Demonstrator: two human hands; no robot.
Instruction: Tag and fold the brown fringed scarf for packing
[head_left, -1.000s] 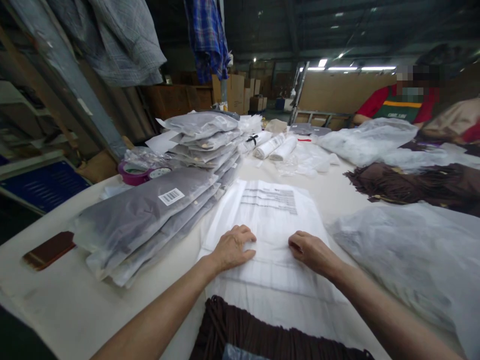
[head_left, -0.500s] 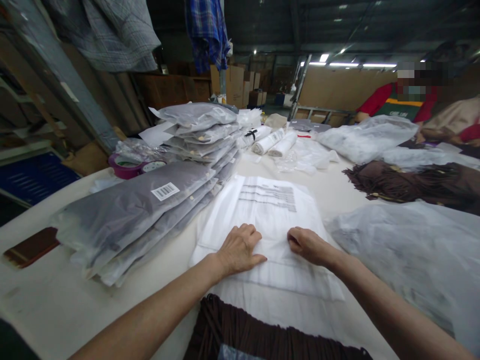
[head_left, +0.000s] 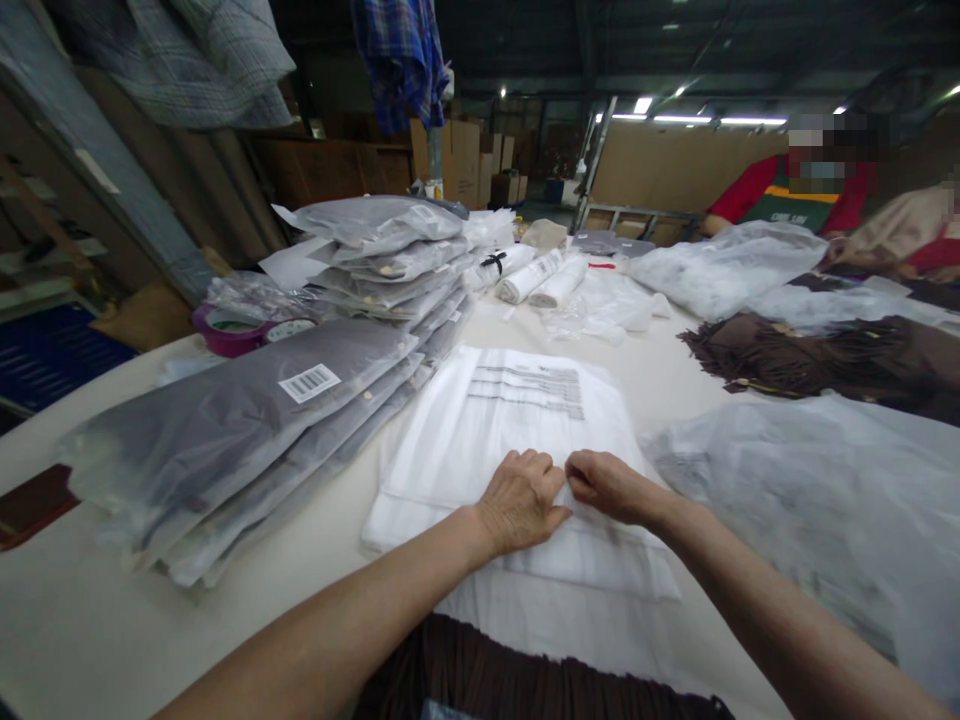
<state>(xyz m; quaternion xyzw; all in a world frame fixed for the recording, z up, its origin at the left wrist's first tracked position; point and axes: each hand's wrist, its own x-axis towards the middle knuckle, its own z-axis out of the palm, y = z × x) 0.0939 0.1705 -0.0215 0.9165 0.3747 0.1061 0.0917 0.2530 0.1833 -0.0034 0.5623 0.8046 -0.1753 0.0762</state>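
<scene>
Your left hand (head_left: 523, 500) lies flat and your right hand (head_left: 609, 484) pinches the white poly bag (head_left: 517, 420); bag's long axis runs straight away from you.

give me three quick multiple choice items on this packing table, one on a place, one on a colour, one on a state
1. Where does the stack of bagged grey garments lie?
A. left of the hands
B. right of the hands
C. on the floor

2. What colour is the tape roll?
A. yellow
B. purple
C. black

3. How do the left hand and right hand stand?
A. raised in the air
B. far apart at the table's edges
C. close together on the flat white bags

Answers: 1 A, the stack sits left of both hands. 2 B, its rim shows purple. 3 C, both hands rest on the white plastic, nearly touching.
</scene>
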